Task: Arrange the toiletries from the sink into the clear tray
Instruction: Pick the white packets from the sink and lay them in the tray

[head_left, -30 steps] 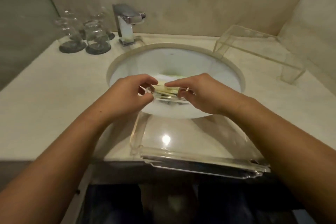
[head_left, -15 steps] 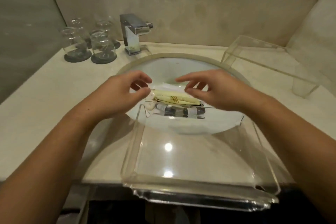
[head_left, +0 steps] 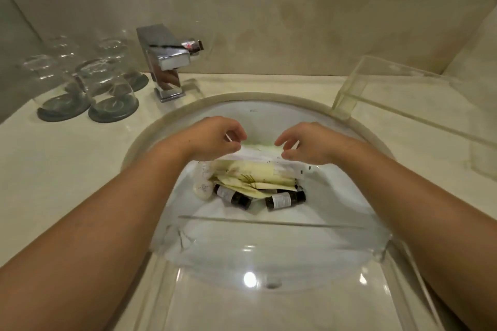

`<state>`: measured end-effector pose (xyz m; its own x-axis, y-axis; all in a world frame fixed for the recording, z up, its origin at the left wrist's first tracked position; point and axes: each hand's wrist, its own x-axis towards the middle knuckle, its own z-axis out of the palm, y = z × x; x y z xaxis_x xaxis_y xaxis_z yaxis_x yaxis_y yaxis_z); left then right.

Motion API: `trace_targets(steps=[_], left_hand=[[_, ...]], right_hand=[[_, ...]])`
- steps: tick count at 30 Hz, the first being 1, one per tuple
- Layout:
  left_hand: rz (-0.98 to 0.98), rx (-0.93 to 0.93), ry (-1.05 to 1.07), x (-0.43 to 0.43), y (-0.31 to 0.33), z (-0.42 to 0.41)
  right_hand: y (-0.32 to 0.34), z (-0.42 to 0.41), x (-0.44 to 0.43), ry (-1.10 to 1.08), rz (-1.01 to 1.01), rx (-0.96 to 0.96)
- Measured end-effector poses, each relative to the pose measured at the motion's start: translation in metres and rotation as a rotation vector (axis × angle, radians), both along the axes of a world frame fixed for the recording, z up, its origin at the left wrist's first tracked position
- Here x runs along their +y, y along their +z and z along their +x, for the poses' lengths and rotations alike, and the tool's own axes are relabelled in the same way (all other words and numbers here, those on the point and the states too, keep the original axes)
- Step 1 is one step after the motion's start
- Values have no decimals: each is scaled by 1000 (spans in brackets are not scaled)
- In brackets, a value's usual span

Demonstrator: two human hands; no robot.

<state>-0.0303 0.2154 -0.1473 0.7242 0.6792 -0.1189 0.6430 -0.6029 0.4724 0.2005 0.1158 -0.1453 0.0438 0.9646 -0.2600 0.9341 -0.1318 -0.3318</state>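
A pile of toiletries lies at the bottom of the white sink: cream flat packets, two dark small bottles and a white bottle. My left hand and my right hand hover over the pile. Between them their fingertips pinch the two ends of a white flat packet, just above the heap. The clear tray sits in front on the counter's near edge, its far wall reaching over the basin, nothing in it.
A chrome faucet stands behind the sink at left. Several upturned glasses on dark coasters stand at the far left. A clear acrylic stand occupies the counter at right. Beige walls close in behind and on the right.
Both hands moved forward from above the tray's far wall into the basin and closed their fingertips on the white packet. The view has shifted closer over the sink.
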Motion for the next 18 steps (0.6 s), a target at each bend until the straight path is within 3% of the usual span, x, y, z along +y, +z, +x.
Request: trace_targets(steps=[6,18], left_hand=[[13,191,-67,31,-24,24],[-62,280,-66,27,-43,39]], right_hand=[[-27,7,13,17,-91,-45],[-44,14,16,-42,-215,27]])
